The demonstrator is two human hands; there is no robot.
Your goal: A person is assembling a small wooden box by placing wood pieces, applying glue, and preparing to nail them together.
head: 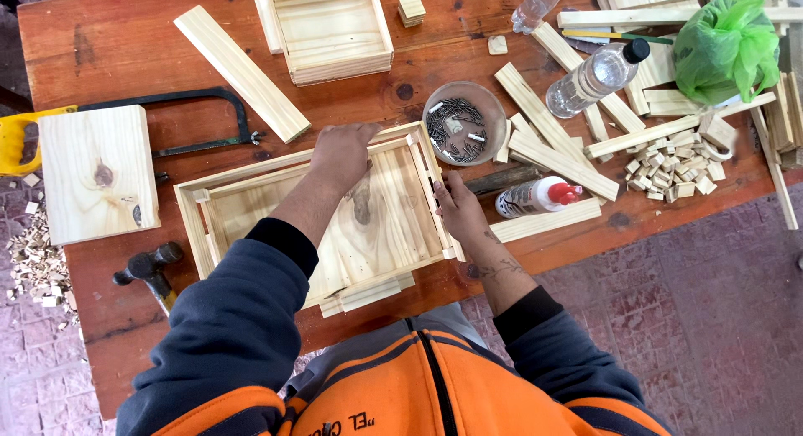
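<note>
Fingers of your left hand press flat on the far rail of the wooden tray at desk centre; your right hand pinches its right rail. At two o'clock sits a white glue bottle, red-capped, lying flat.

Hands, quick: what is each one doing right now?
Left hand: pressed on the wooden tray's far rim, grip unclear.
Right hand: grips the tray's right side.

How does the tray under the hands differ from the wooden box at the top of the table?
The tray is wider and shallower; the box is smaller with taller walls. The left hand and right hand press on the tray's rim; the box sits untouched. Both are pale pine.
</note>
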